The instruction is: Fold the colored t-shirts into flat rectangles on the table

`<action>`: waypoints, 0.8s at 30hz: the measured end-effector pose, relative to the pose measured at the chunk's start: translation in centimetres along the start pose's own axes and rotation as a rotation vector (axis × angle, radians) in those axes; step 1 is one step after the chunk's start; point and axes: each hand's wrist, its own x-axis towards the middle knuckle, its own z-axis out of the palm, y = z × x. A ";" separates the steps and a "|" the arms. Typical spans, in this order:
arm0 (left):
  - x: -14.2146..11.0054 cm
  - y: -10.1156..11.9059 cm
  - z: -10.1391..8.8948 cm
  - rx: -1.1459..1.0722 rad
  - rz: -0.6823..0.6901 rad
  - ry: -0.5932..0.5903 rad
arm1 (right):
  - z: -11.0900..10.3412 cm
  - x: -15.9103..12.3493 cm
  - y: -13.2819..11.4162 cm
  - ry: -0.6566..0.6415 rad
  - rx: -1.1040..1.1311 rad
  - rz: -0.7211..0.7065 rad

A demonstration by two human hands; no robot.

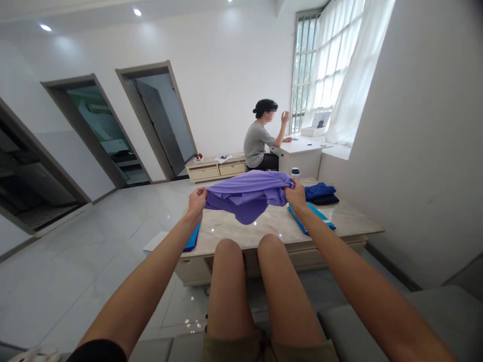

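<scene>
A purple piece of clothing (247, 192) is stretched sideways in the air above the coffee table (222, 230); its exact kind is hard to make out. My left hand (196, 202) pinches one end, fingers closed on the fabric. At the opposite end my right hand (297, 194) grips it too. The middle sags in loose folds toward the tabletop. Below my right hand lies a flat bright-blue folded item (323, 217), with dark blue folded cloth (320, 193) behind it. Another blue item (193, 238) rests at the table's left edge, partly hidden by my left forearm.
A bottle (295, 174) stands at the table's far side. Beyond, a person in a grey shirt (258, 143) sits at a white desk (302, 146), near a low cabinet (206, 172). My knees are against the table's near side. A wall (422, 151) rises on the right.
</scene>
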 end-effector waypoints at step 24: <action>2.6 2.5 -4.1 0.769 0.427 -0.428 | 0.2 7.2 -5.6 -0.246 -0.880 -0.160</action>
